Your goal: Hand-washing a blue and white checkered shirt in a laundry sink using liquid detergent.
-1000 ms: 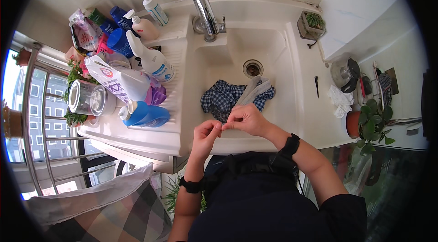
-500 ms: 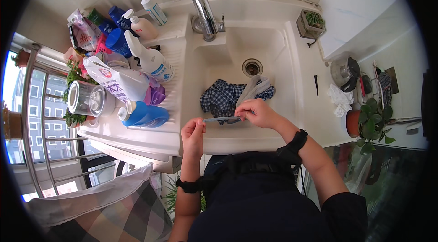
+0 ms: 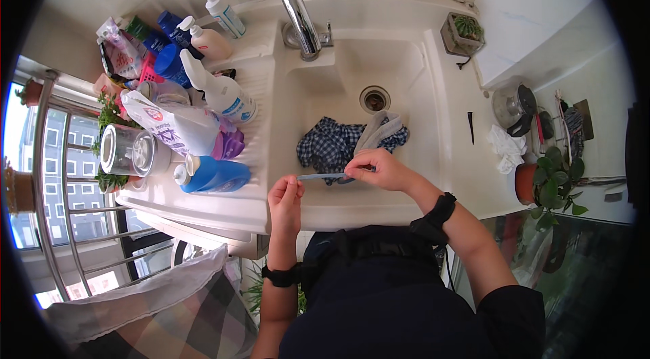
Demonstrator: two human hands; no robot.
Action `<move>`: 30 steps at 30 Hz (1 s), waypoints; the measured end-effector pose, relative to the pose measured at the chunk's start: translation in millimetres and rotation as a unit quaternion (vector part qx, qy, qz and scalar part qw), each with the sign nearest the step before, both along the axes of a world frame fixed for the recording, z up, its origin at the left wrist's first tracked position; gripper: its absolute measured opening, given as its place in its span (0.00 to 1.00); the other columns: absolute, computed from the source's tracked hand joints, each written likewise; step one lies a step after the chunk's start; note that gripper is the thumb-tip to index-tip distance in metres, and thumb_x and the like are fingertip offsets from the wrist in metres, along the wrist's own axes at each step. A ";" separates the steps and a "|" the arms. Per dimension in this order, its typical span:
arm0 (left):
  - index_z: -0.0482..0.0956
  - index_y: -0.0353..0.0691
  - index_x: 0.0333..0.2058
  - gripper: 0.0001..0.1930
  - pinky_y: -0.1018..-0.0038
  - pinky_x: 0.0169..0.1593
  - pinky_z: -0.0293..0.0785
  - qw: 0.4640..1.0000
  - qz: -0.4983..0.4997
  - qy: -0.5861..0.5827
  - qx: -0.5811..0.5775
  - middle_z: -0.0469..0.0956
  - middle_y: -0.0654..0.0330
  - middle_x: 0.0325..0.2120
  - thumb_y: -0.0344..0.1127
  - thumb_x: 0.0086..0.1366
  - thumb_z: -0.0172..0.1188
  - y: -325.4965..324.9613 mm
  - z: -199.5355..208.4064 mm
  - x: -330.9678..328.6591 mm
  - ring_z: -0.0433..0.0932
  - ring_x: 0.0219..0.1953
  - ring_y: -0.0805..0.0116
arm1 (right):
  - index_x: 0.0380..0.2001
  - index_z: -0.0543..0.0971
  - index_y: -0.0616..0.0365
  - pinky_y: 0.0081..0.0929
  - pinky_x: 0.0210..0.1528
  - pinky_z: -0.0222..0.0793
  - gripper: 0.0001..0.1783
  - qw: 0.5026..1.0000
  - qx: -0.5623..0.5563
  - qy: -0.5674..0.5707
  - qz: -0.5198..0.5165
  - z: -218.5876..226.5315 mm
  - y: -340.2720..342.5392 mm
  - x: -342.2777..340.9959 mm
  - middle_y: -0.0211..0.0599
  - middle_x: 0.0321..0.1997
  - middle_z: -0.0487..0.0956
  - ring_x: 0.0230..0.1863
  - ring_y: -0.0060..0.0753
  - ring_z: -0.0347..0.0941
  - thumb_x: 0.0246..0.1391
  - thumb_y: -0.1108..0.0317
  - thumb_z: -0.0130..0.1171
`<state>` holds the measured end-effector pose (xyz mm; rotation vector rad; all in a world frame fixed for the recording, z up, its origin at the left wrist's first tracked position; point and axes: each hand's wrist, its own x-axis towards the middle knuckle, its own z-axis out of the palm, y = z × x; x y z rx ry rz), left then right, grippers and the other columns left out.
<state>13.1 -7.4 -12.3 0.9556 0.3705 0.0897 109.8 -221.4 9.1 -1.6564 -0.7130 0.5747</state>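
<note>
A narrow pale blue strip (image 3: 321, 176) runs nearly level between my two hands over the near part of the sink (image 3: 420, 156). My left hand (image 3: 286, 198) is closed on its left end, thumb pressed to the fingers. At the other end my right hand (image 3: 374, 168) pinches the strip. What the strip is made of I cannot make out. Just beyond my hands, in the basin, lies a crumpled dark blue and white checked cloth (image 3: 325, 139). A light grey cloth band (image 3: 379, 130) rests across its right side, partly hidden by my right hand.
A chrome faucet (image 3: 295, 10) rises behind the basin, near the drain (image 3: 375, 99). Left stand a blue detergent bottle (image 3: 217, 174), a white spray bottle (image 3: 227, 95) and several other containers. A cactus pot (image 3: 462, 35) and a black clip-like piece (image 3: 470, 127) are on the right ledge.
My right hand has shifted slightly left along the strip, so the span between my hands looks shorter. My left hand stays about where it was.
</note>
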 end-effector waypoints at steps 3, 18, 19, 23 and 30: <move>0.72 0.35 0.30 0.06 0.84 0.30 0.58 1.000 0.001 0.015 -0.009 0.69 0.65 0.24 0.32 0.61 0.50 -1.7 2.1 2.4 0.62 0.24 0.79 | 0.29 0.77 0.61 0.18 0.29 0.63 0.07 1.000 0.003 0.014 0.011 2.7 4.4 1.5 0.32 0.26 0.74 0.27 0.21 0.68 0.49 0.69 0.54; 0.73 0.33 0.39 0.10 0.84 0.34 0.63 0.986 -0.065 0.066 0.142 0.73 0.64 0.24 0.28 0.58 0.53 -12.6 10.5 15.9 0.67 0.27 0.79 | 0.28 0.78 0.59 0.18 0.29 0.61 0.06 0.999 0.010 0.025 0.018 2.9 18.9 12.9 0.30 0.24 0.74 0.27 0.20 0.66 0.48 0.69 0.55; 0.73 0.33 0.39 0.10 0.84 0.34 0.63 0.985 -0.067 0.068 0.142 0.73 0.64 0.24 0.28 0.58 0.53 -12.5 10.1 17.4 0.67 0.27 0.79 | 0.29 0.78 0.60 0.19 0.30 0.61 0.06 0.999 0.017 0.039 0.018 0.3 18.3 14.2 0.31 0.24 0.74 0.28 0.21 0.66 0.49 0.69 0.54; 0.73 0.32 0.40 0.11 0.82 0.37 0.66 0.981 -0.095 0.077 0.150 0.74 0.62 0.28 0.26 0.57 0.54 -13.5 7.9 23.8 0.70 0.31 0.78 | 0.29 0.77 0.61 0.21 0.32 0.63 0.08 0.999 0.013 0.028 0.015 -6.5 16.5 19.5 0.34 0.25 0.74 0.28 0.23 0.68 0.52 0.69 0.51; 0.72 0.33 0.42 0.18 0.82 0.39 0.68 0.964 -0.148 -0.016 0.219 0.72 0.60 0.37 0.22 0.49 0.60 -27.3 6.8 39.9 0.72 0.30 0.76 | 0.28 0.75 0.61 0.21 0.30 0.62 0.11 0.996 0.020 0.082 0.035 -20.1 18.2 17.0 0.35 0.23 0.73 0.26 0.25 0.66 0.55 0.66 0.46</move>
